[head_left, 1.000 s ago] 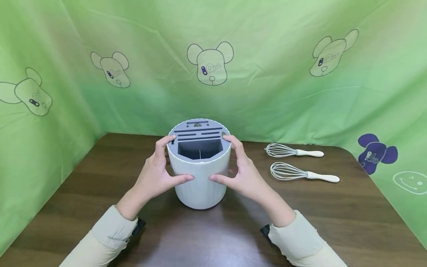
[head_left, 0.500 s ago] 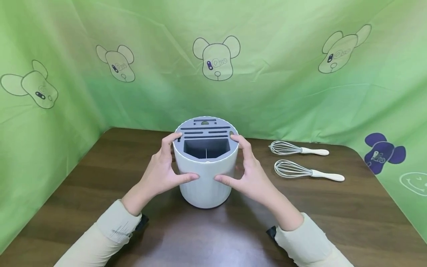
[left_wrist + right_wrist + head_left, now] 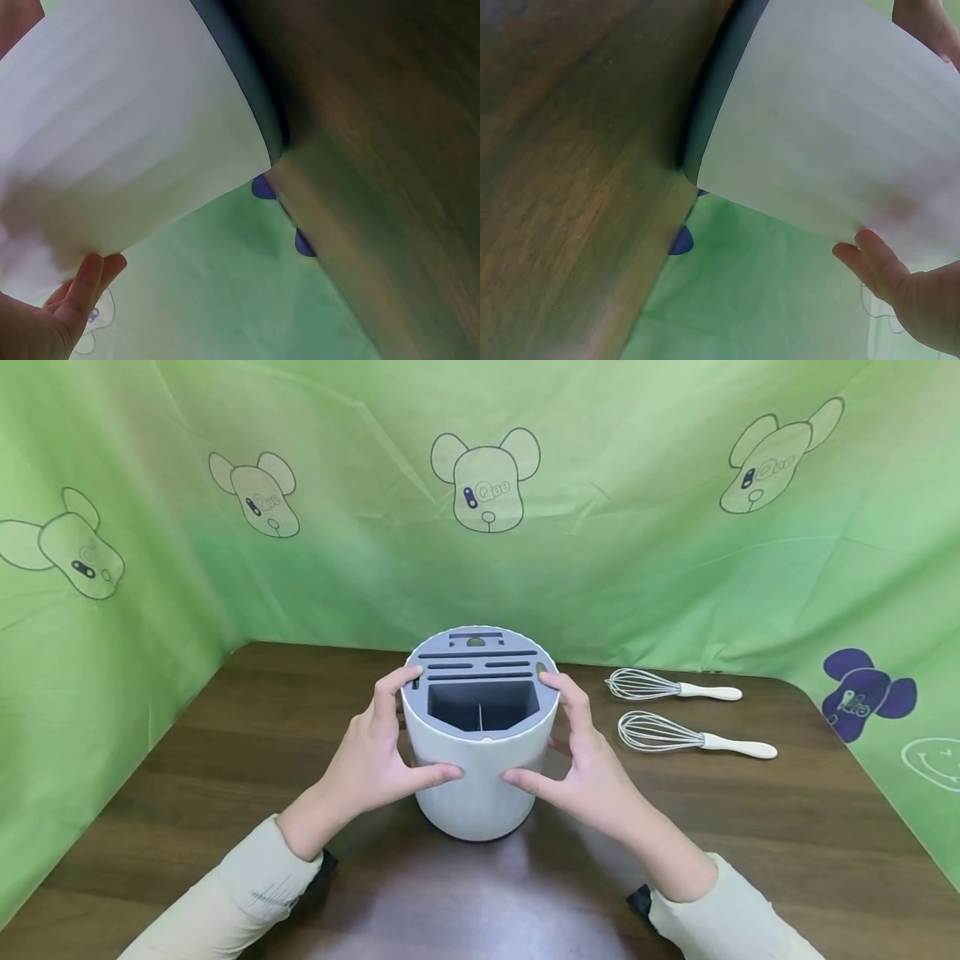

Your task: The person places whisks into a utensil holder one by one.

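Note:
A white round utensil holder with a grey slotted top stands upright on the table in the head view. Its top has narrow slots at the back and a divided opening at the front. My left hand grips its left side, thumb on the front wall and a fingertip on the rim. On the opposite side, my right hand holds it in the same manner. Both wrist views show the white wall and a dark base close to the wood. Some fingers are hidden behind the holder.
Two whisks with white handles lie to the right, a rear whisk and a front whisk. The brown wooden table meets a green printed curtain at the back and sides.
The holder has moved slightly right and toward me relative to the whisks, with both hands keeping their grip. The head view has also shifted a little.

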Available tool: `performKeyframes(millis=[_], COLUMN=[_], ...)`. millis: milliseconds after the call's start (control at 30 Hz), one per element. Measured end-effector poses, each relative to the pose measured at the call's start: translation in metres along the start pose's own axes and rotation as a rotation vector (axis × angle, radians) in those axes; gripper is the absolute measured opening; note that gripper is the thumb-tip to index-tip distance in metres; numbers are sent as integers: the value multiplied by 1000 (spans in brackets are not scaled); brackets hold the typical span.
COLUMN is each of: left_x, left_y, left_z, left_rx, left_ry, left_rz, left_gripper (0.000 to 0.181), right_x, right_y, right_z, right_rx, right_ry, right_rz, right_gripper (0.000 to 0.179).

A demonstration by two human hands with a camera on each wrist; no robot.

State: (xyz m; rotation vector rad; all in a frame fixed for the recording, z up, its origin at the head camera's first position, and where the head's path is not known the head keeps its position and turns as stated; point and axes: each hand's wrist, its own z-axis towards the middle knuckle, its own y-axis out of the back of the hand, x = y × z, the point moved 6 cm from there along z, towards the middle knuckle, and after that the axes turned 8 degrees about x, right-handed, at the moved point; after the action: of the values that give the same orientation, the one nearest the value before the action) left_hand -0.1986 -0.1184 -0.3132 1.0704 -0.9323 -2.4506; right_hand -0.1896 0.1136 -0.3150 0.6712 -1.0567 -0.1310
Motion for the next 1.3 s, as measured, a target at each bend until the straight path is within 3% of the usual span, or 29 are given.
performKeyframes(millis=[433,767,1033,1300], left_x=[-17,-32,-41,-42], left_y=[-8,-11,-11,-7], left_z=[-11,-20,-28,-29], left_rx=[21,22,18,95], left_ry=[-58,-105,-132,-95], left_rz=[-14,-26,-45,-10], left_gripper=[105,104,104,106], right_x=[5,14,17,18], right_y=[7,7,5,6], right_z=[-23,-42,-54,-56], right_rx=[-11,-12,1,-8], right_ry=[63,183,199,216], right_rz=[-33,-55,-71,-86], right_gripper=[111,115,113,111])
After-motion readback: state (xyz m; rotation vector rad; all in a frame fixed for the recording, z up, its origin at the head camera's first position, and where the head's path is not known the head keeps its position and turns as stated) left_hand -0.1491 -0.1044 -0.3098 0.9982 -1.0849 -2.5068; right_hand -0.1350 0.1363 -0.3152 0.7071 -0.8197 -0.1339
